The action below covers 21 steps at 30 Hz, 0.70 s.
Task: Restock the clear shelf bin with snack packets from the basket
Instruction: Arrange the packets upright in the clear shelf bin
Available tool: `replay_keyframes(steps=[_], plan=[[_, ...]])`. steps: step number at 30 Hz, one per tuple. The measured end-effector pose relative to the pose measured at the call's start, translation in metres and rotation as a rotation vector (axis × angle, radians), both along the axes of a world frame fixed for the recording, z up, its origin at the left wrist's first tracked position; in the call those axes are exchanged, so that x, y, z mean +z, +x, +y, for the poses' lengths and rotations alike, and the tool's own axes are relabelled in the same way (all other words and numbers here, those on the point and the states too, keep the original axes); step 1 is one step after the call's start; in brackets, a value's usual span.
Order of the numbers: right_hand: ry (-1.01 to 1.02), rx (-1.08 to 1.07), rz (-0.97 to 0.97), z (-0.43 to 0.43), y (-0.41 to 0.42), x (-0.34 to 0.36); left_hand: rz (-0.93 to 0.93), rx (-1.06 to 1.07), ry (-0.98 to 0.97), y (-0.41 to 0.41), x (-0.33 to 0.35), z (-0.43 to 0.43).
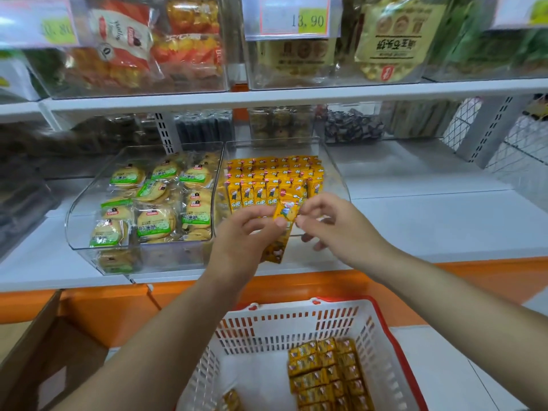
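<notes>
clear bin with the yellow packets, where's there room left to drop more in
Free: the front strip of the clear bin, between the front row of yellow packets and its front lip, mostly on the right. The back and middle are packed tight. The white shelf right of the bin is bare too.

My packet (286,211): yellow, printed with a cartoon figure. Basket (281,324): white slotted walls, red rim. Shelf (444,221): white, orange front edge.

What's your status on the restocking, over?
Left hand pinches yellow snack packets at the clear bin front. Right hand at their edge, grip unclear. Basket holds more. Nothing blocking.
</notes>
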State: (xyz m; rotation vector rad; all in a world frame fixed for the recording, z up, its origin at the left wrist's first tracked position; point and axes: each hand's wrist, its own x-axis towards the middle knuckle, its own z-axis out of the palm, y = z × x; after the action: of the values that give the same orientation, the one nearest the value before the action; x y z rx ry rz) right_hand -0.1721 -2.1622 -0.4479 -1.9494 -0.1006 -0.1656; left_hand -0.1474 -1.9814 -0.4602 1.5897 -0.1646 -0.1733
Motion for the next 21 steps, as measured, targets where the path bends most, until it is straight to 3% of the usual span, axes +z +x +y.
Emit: replay_keyframes(steps=[2,9,15,21], plan=[[0.131,0.019,0.03,-0.005,0.001,0.004,-0.068,-0.012,0.026,-0.003,0.002,-0.006],[0.049,0.069,-0.039,-0.036,0.004,0.01,-0.198,-0.126,0.179,0.005,0.014,-0.025],[-0.357,-0.1,-0.165,-0.075,0.039,0.024,-0.37,-0.04,0.606,0.088,0.014,-0.035],[-0.707,0.019,-0.179,-0.074,0.111,0.029,-0.632,-0.069,1.078,0.163,-0.013,-0.06]])
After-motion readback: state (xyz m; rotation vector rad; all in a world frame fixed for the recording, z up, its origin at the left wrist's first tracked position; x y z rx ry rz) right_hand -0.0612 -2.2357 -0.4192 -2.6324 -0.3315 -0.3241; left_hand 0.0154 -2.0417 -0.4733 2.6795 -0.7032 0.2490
